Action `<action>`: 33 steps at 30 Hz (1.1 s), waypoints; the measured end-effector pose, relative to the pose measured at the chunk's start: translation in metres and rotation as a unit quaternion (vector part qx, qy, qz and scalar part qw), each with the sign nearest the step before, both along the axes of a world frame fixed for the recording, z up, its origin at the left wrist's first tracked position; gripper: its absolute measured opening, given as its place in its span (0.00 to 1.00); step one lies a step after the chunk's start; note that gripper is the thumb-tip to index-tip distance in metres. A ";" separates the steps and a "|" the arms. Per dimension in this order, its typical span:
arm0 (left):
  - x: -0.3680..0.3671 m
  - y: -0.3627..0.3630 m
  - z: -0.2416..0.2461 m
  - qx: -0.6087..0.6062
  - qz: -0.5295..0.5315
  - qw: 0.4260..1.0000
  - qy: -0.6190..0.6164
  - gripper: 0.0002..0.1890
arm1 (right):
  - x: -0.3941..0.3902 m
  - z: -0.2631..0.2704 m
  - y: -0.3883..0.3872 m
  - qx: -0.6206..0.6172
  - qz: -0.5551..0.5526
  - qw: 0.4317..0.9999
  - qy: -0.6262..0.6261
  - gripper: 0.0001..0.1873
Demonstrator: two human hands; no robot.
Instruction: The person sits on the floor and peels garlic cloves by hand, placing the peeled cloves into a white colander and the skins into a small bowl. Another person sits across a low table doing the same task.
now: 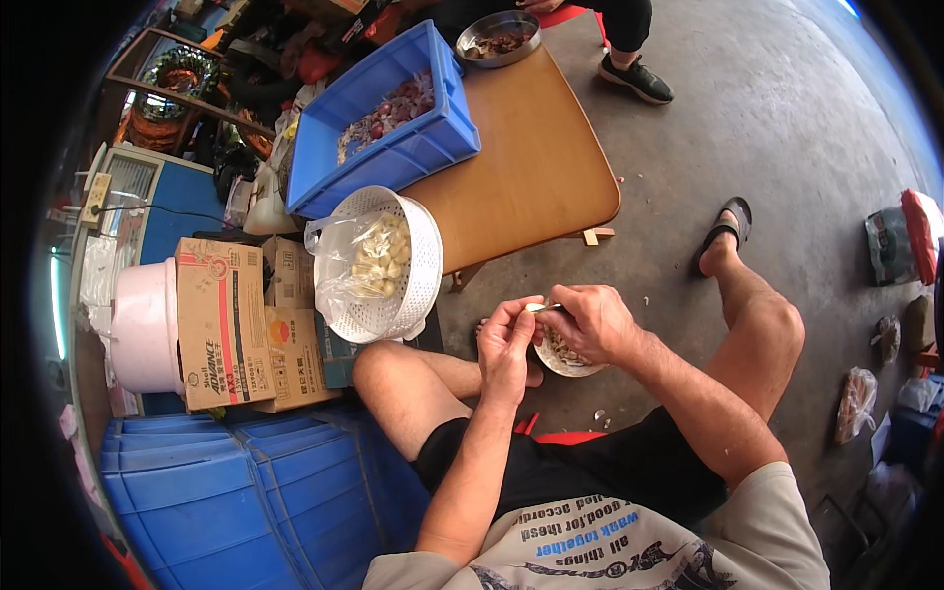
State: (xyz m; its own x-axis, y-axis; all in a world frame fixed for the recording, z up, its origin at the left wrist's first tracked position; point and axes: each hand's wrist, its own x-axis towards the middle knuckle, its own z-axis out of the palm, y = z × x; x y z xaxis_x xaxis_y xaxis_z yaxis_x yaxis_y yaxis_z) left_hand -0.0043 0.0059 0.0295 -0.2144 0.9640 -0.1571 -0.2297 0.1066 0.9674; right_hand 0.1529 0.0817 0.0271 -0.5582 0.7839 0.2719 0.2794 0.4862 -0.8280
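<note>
Pinched in the fingertips of my left hand [505, 345] is a small pale clove [532, 307], apparently garlic. My right hand [596, 323] grips a small knife [550, 307], its short blade against the clove and its handle hidden in my fingers. Below my hands is a bowl [571, 371] containing papery peelings [558, 346], partly covered by my right hand. To the left, a white plastic colander [426, 276] is lined with a clear plastic bag [341, 259] of peeled cloves [385, 254].
A wooden table [531, 173] bears a blue plastic crate [420, 153] with shallots [377, 130] and skins, plus a metal pan [472, 53]. Another person's shoe [636, 80] rests beyond it. Cardboard boxes [225, 324] and blue bins [192, 487] flank my left; packages [855, 405] lie at right.
</note>
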 end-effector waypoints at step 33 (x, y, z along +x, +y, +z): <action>0.004 0.004 0.003 0.006 0.021 0.996 -0.082 0.11 | 0.001 -0.001 -0.001 -0.117 0.031 0.991 0.054 0.16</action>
